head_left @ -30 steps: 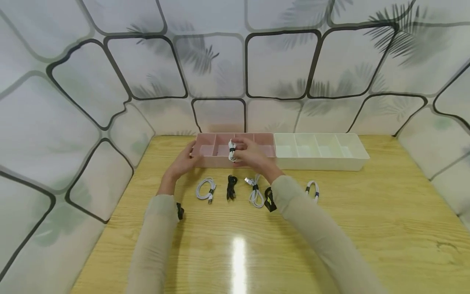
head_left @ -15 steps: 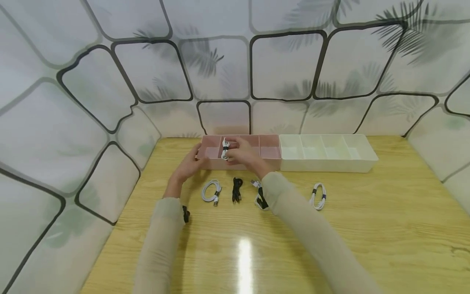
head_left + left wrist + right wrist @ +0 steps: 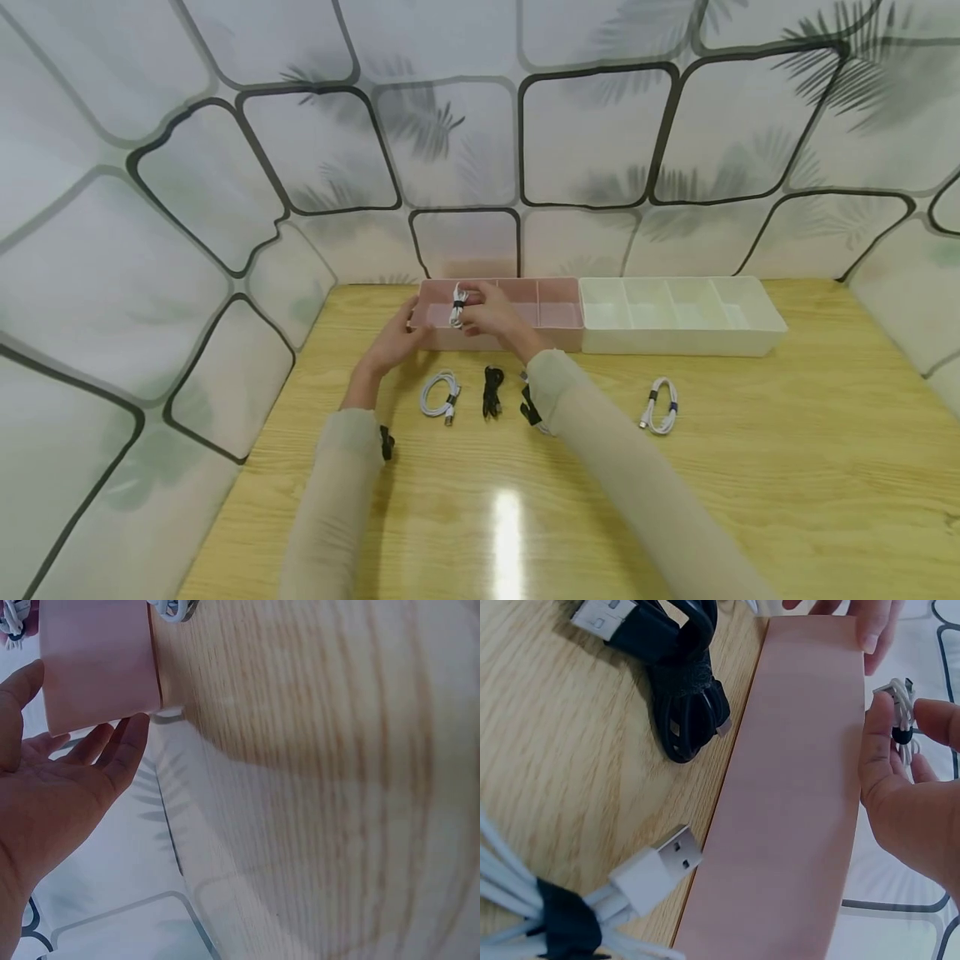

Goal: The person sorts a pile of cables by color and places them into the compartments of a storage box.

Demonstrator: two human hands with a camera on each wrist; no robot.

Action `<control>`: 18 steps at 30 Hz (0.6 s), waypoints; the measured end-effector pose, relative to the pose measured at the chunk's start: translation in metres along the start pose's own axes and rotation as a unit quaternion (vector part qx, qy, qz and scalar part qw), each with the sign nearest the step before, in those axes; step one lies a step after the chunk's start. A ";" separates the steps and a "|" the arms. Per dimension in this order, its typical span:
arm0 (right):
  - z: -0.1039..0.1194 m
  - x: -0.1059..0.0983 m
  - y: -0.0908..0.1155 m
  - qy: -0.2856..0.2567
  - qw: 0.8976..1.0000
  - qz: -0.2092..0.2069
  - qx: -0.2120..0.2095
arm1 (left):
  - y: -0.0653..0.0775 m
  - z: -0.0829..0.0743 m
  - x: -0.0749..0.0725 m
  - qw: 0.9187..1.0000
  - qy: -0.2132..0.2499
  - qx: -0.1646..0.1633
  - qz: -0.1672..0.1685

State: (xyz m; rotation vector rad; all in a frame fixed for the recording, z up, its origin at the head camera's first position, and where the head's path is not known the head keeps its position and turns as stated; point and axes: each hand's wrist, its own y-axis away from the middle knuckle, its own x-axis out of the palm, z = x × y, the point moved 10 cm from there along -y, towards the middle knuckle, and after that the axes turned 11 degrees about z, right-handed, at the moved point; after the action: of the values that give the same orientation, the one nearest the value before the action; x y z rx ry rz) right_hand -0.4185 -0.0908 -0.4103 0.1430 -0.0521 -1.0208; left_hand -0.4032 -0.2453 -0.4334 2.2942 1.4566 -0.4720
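In my right hand point(image 3: 491, 312), a coiled white cable point(image 3: 457, 307) with a black tie is pinched between thumb and fingers, above the left part of the pink divided box point(image 3: 510, 340). The right wrist view shows this cable point(image 3: 904, 727) upright beyond the box's rim. My left hand point(image 3: 393, 340) holds the left end of the box, thumb toward the front and fingers along the end wall; the left wrist view shows these fingers point(image 3: 131, 742) against the pink wall. Before the box lie a white cable coil point(image 3: 440, 396) and a black cable bundle point(image 3: 492, 392).
A white divided box point(image 3: 682, 342) adjoins the pink one on the right. Another white cable point(image 3: 660, 407) lies on the wooden table point(image 3: 750, 467) at right. One more white cable with a USB plug point(image 3: 656, 874) is mostly covered by my right sleeve in the head view. Patterned fabric stands behind.
The right hand has carried the white cable leftward over the pink box, toward its left-end compartment. The left hand stays at the box's end. The head view has shifted slightly.
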 end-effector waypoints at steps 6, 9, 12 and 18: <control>0.000 0.003 -0.007 0.009 1.000 -0.002 0.003 | -0.003 0.003 -0.004 1.000 -0.009 0.011 -0.013; -0.001 0.004 -0.010 -0.002 1.000 -0.001 0.008 | -0.002 0.004 -0.003 1.000 -0.008 0.013 -0.012; -0.001 0.005 -0.014 -0.010 1.000 -0.005 0.013 | -0.002 0.006 -0.002 1.000 -0.004 0.007 -0.010; 0.004 0.003 -0.018 0.017 1.000 -0.019 0.012 | -0.003 0.007 -0.002 1.000 0.002 0.001 -0.017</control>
State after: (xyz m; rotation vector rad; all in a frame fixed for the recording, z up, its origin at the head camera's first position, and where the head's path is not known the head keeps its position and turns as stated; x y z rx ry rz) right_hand -0.4332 -0.1028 -0.4095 0.1842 -0.0316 -1.0559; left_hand -0.4073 -0.2495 -0.4393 2.2764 1.5006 -0.4803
